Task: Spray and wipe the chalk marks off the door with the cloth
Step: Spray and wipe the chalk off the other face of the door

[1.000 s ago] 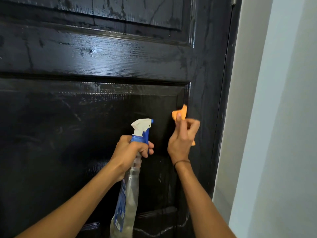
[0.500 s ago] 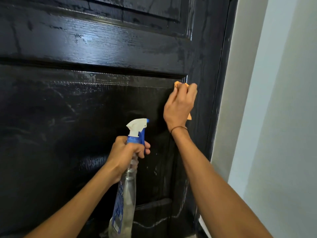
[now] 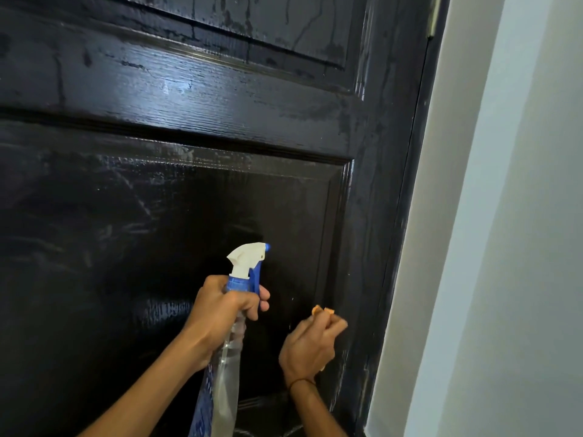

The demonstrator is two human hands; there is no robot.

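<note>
The black panelled door (image 3: 189, 99) fills the view, wet and glossy, with faint whitish chalk smears (image 3: 138, 200) on the lower panel's left part. My left hand (image 3: 220, 313) grips the neck of a clear spray bottle (image 3: 227, 373) with a white and blue trigger head, held upright in front of the lower panel. My right hand (image 3: 310, 345) holds an orange cloth (image 3: 321, 310) against the right edge of the lower panel; only a small tip of the cloth shows above my fingers.
A pale grey wall (image 3: 504, 247) stands right of the dark door frame (image 3: 407, 216). A hinge (image 3: 432, 17) shows at the top right. A thin white chalk line runs along the bottom of the lower panel.
My right hand has dragged the cloth down from the lower panel's top right corner to well below it. My left hand with the bottle has stayed about where it was.
</note>
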